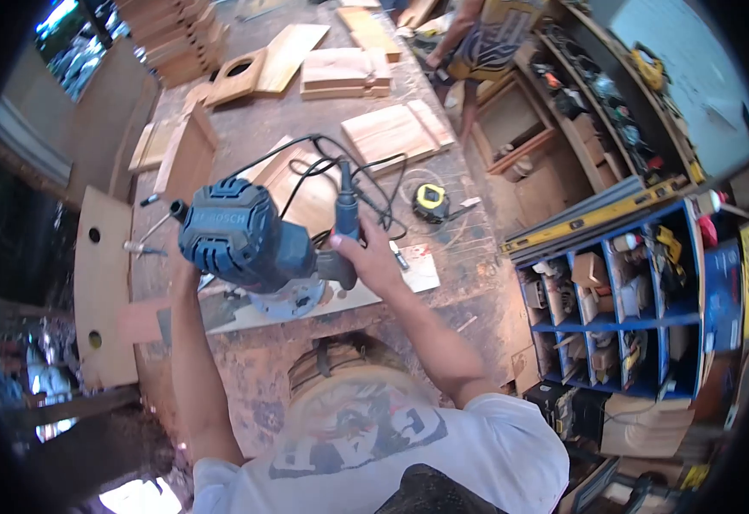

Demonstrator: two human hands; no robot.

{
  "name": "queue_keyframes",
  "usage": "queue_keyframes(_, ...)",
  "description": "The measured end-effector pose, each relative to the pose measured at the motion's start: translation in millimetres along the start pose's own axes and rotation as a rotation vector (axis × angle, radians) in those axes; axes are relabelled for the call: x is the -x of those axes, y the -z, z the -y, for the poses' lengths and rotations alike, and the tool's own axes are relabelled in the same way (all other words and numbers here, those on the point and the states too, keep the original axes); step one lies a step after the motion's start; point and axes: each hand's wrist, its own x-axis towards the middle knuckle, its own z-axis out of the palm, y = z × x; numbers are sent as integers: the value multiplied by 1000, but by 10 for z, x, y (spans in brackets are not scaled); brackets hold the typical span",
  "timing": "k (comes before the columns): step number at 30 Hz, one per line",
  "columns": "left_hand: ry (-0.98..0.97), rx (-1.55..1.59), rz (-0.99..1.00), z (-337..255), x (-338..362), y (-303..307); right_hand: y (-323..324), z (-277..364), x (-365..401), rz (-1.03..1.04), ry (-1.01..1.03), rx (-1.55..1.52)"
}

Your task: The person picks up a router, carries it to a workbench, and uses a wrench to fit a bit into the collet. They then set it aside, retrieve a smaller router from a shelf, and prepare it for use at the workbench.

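The router (246, 240) stands on its round base on a thin board (408, 272) that lies flat at the near edge of the bench (477, 283); the right hand (367, 257) has its grip pressed together around the side handle, thumb over the top; the left hand (183, 272) reaches in behind the blue housing, and most of it is hidden, so I cannot tell how its grip stands.

The chief risk, as I judge it, is the cord (366, 184); it loops loose over the boards just beyond the router and close to the right hand, and could snag or be drawn under the base. The thin board shows no clamp in view; if it is indeed loose, it might slide or kick under the tool. A tape measure (432, 202) lies near the cord, and small scraps sit beside the thin board; either could catch the base.

To the right stands a blue shelf unit (701, 283) split into open compartments; they hold small boxes, tins and hand tools, too small to name singly. A long level (597, 214) rests across its top. Beyond it, wall shelves (648, 111) carry more tools, one of them yellow. Another person (486, 38) stands at the far end of the bench.
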Motion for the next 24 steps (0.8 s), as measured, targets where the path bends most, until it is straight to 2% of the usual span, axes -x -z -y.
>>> queue_keyframes(2,2,-5,-22,-12,-27,-27,-77,10,-96,-15,4,9)
queue_keyframes(4,8,-9,-50,-32,-29,-37,-109,47,-123,-21,-65,-122)
queue_keyframes(11,-12,47,-89,-38,29,-73,-98,-5,-115,18,-2,-114)
queue_keyframes(14,-31,182,-95,45,132,-86,-87,73,56,0,35,-84)
queue_keyframes(15,-19,257,-96,31,199,-108,-89,60,143,-4,37,-81)
queue_keyframes(16,179,497,-110,-260,389,-141,-106,47,244,-6,38,-80)
queue_keyframes(17,59,-5,-145,-347,427,-15,-138,38,323,-31,68,-72)
queue_keyframes(19,46,-152,-205,-379,454,89,-158,184,503,-5,97,-11)
queue_keyframes(21,105,-111,-252,-398,500,127,-200,328,678,8,180,6)
queue_keyframes(24,41,331,-156,-271,523,201,-319,378,921,-18,430,59)
